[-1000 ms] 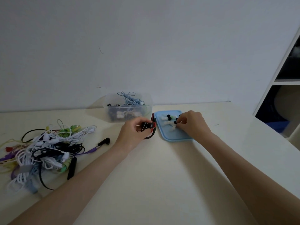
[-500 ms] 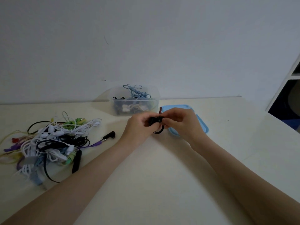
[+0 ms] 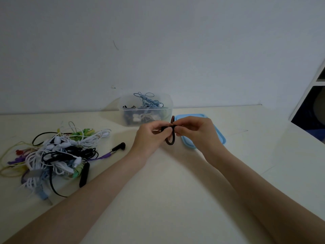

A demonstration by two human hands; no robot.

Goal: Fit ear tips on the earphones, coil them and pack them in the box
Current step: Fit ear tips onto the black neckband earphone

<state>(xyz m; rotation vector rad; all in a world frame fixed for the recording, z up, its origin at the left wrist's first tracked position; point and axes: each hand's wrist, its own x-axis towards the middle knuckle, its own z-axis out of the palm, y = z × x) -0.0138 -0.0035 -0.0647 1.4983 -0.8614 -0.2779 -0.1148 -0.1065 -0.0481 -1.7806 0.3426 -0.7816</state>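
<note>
Fingers of the left hand [image 3: 149, 136] and right hand [image 3: 195, 131] are curled, both pinching one black-and-red earphone [image 3: 170, 136] between them, held just above the table [image 3: 167, 191]. Its cord hangs in a small loop below the fingertips. A clear plastic box [image 3: 146, 111] stands just behind the hands, against the wall, holding coiled earphones, a light blue set on top. A blue lid [image 3: 219, 134] lies flat beneath the right hand. A tangled pile of earphones [image 3: 52, 155], white, black, green and purple, lies well to the left. No brand, label or legible writing shows on any item.
</note>
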